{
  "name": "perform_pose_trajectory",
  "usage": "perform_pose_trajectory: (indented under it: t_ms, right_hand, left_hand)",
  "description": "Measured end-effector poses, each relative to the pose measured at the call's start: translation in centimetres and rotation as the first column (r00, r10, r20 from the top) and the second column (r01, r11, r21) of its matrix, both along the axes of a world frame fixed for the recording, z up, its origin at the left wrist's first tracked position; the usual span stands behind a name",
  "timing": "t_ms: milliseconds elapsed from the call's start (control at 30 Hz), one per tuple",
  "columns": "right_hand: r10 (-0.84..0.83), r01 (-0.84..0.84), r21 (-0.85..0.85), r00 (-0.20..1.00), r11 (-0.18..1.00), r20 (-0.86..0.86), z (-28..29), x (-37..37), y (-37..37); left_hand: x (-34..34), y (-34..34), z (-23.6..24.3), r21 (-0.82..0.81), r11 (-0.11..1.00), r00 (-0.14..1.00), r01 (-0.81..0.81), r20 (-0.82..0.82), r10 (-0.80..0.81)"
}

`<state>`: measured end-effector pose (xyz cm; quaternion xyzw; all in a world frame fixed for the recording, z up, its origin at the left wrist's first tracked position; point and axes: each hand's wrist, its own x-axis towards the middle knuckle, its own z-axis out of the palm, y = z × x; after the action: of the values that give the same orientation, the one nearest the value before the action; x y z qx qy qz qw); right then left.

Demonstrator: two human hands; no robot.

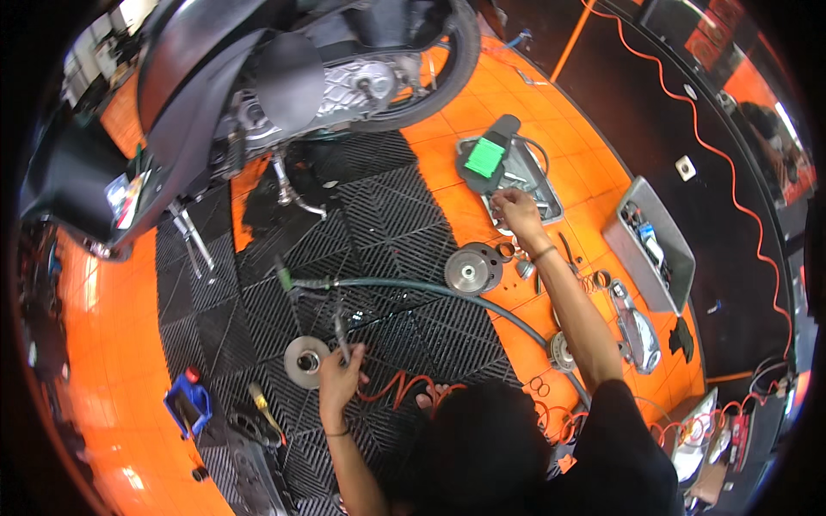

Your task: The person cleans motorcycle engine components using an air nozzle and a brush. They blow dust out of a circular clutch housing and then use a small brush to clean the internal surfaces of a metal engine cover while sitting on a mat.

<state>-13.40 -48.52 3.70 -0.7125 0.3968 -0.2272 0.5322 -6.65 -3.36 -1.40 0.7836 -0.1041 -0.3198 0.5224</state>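
My left hand (339, 383) is closed round an air blow gun (341, 331), its slim nozzle pointing up and away from me. A red coiled hose (404, 384) runs from beside that hand to the right. Just left of the fingers is a round metal pulley disc (303, 361) with a central hub; whether the hand touches it I cannot tell. My right hand (518, 215) reaches far forward over the near side of a grey tray (551, 209). Its fingers are pinched together, and what they hold is hidden. A green box (485, 158) and metal parts lie in the tray.
A scooter (284, 86) stands at the back. A green-grey hose (413, 285) crosses the black mat (258, 322). Right lie a metal clutch drum (470, 271), a spring, a silver cover (634, 331) and a grey bin (684, 267). Left are a blue bottle (191, 400) and brush (268, 413).
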Motion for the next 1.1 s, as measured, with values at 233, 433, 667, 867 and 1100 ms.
perform_pose_trajectory:
  t_ms: [233, 433, 667, 867, 1100]
  right_hand:
    - [-0.331, 0.176, -0.561, 0.925, 0.809, -0.187, -15.3, 1.2, -15.7]
    - [-0.256, 0.264, 0.296, 0.964, 0.918, -0.069, -17.1, 9.1, -18.2]
    - [-0.244, 0.046, 0.454, 0.889, 0.89, 0.389, -7.4, 11.7, -23.5]
    - [-0.364, 0.219, 0.345, 0.821, 0.912, 0.44, -0.9, 8.5, -19.8]
    - [-0.549, 0.311, 0.552, 0.764, 0.773, 0.338, -10.1, 10.7, -13.5]
  left_hand:
    - [0.1, 0.3, -2.4, -0.012, 0.994, 0.978, -0.105, -0.182, 0.101]
    - [1.1, -1.0, -2.3, 0.058, 0.991, 0.98, -0.122, -0.151, 0.129]
    - [1.6, -2.9, -2.4, 0.038, 0.994, 0.979, -0.098, -0.175, 0.103]
    - [1.3, -4.0, -3.1, -0.006, 0.998, 0.987, -0.066, -0.149, 0.065]
    - [1.3, -4.6, -1.6, 0.018, 0.998, 0.991, -0.068, -0.117, 0.07]
